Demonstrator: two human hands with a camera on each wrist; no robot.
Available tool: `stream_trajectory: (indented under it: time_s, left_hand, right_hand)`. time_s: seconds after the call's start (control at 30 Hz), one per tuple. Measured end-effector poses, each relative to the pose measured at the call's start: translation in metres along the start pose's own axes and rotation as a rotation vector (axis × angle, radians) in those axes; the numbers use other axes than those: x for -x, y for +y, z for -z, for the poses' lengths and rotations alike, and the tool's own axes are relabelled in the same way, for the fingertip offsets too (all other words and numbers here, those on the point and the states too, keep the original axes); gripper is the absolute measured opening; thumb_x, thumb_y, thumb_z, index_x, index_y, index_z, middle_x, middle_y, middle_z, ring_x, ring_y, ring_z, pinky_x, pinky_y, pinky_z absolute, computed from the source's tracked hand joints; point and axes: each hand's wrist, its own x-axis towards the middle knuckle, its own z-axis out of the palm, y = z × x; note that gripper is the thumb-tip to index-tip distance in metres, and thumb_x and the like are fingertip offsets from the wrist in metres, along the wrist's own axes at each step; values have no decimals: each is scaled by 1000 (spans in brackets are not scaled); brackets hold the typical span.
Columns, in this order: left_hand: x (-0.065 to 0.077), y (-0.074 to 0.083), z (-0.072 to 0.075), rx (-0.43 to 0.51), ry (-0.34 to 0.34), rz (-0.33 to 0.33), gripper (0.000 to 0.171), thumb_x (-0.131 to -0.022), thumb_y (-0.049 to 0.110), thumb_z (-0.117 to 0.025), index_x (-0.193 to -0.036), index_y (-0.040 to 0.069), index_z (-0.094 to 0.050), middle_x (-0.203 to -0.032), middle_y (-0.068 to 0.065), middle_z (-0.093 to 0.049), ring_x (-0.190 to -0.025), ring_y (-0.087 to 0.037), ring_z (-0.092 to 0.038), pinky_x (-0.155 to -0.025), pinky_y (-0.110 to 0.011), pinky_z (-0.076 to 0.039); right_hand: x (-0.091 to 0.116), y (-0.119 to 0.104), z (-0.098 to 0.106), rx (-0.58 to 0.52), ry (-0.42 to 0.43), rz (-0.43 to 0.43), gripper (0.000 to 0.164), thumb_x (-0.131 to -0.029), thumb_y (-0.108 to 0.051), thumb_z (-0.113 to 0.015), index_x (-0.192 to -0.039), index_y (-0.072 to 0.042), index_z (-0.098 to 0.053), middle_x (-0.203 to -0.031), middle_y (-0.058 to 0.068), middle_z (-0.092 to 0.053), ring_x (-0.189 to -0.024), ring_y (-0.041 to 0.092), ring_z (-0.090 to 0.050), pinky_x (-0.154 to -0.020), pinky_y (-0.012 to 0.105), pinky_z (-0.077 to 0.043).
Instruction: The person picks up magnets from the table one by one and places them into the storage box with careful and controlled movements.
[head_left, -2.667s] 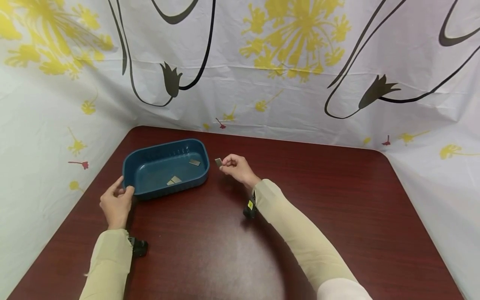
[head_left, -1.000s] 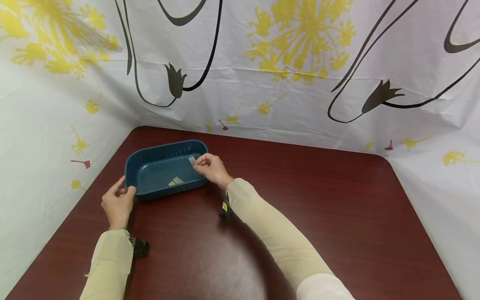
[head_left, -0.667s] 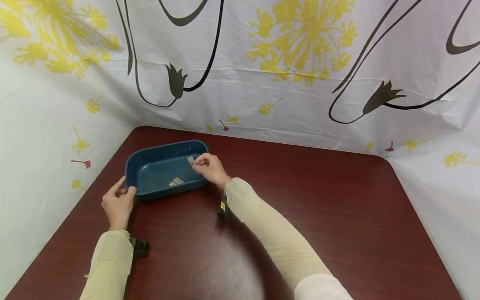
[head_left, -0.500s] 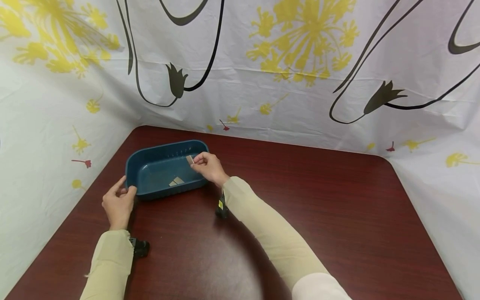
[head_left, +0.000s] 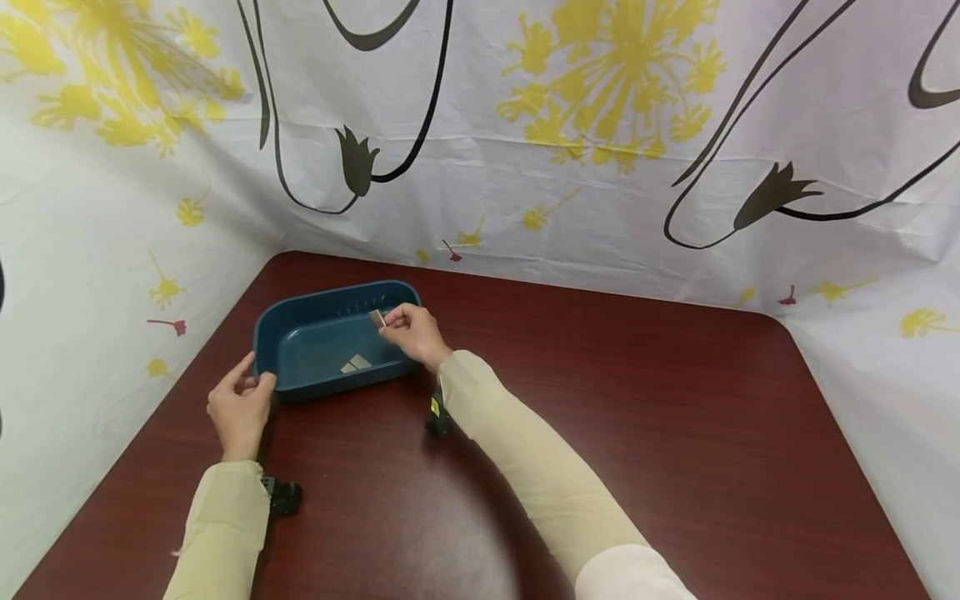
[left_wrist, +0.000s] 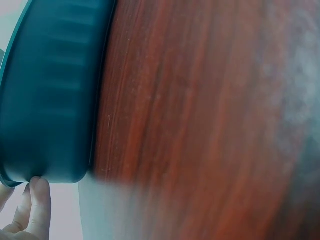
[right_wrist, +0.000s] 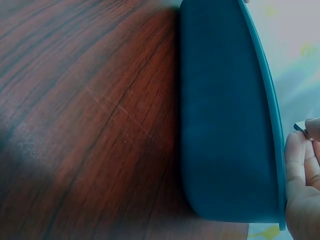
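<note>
A blue plastic basin (head_left: 337,385) stands at the table's far left. My left hand (head_left: 240,410) grips its left end at the near corner, with fingers against the outer wall in the left wrist view. Over the basin's right part, my right hand (head_left: 417,335) pinches a small flat rectangular tile (head_left: 377,319) between thumb and fingers. In the right wrist view this tile (right_wrist: 300,129) shows nearly edge-on, above the rim. Two similar beige tiles (head_left: 357,363) lie side by side on the basin floor near the front wall. The floor behind my right hand is hidden.
The dark red wooden table (head_left: 637,433) extends to the right and toward me. A white patterned sheet (head_left: 480,142) hangs behind it and along both sides. Each wrist carries a small black camera (head_left: 285,497).
My right hand has moved left from beside the basin to over its right part, carrying the tile, and then slightly farther left. My left hand keeps its grip on the basin.
</note>
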Motion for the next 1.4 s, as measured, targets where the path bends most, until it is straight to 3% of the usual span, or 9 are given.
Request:
stream_trajectory:
  time_s: [0.3,0.5,0.6,0.83,1.17,1.4]
  left_hand:
    - [-2,-2,-2,6,25,3,41,-77,18,-58,-118,16,-61,-69,4,-51,-49,8,-47,-45,-23,-40]
    - [-1,0,-3,12,16,5,41,-78,17,-58,-119,15,-61,-72,2,-52,-48,9,-47,-52,-12,-36]
    - [-1,0,-3,22,14,17,41,-78,16,-59,-119,15,-61,-71,2,-52,-47,8,-47,-48,-15,-36]
    - [-1,0,-2,3,16,7,40,-78,17,-58,-118,17,-61,-70,4,-52,-49,11,-47,-55,-12,-36]
    - [-1,1,-2,35,21,-3,40,-78,16,-59,-117,15,-62,-69,5,-51,-49,10,-47,-52,-11,-37]
    - [-2,-2,-3,39,20,7,40,-78,16,-59,-118,17,-62,-69,6,-51,-52,12,-49,-55,-11,-37]
  right_hand:
    - [-5,-6,-5,88,39,-45,9,-82,-10,-64,-86,-4,-59,-82,5,-61,-70,14,-56,-62,22,-46]
    - [-7,-8,-8,153,76,-68,8,-82,-10,-63,-86,-4,-60,-82,6,-61,-72,16,-57,-61,22,-45]
    - [-9,-9,-9,172,83,-87,8,-82,-11,-63,-85,-4,-60,-82,6,-61,-72,16,-56,-61,22,-45]
    - [-15,-8,-14,212,87,-109,7,-82,-11,-63,-84,-5,-60,-81,4,-61,-71,15,-56,-61,22,-45]
    - [-22,-9,-14,280,68,-169,7,-81,-12,-64,-82,-6,-61,-87,7,-63,-73,16,-57,-61,24,-46]
    - [-23,-12,-15,444,50,-148,6,-80,-11,-64,-79,-6,-64,-81,3,-59,-72,15,-52,-60,23,-42]
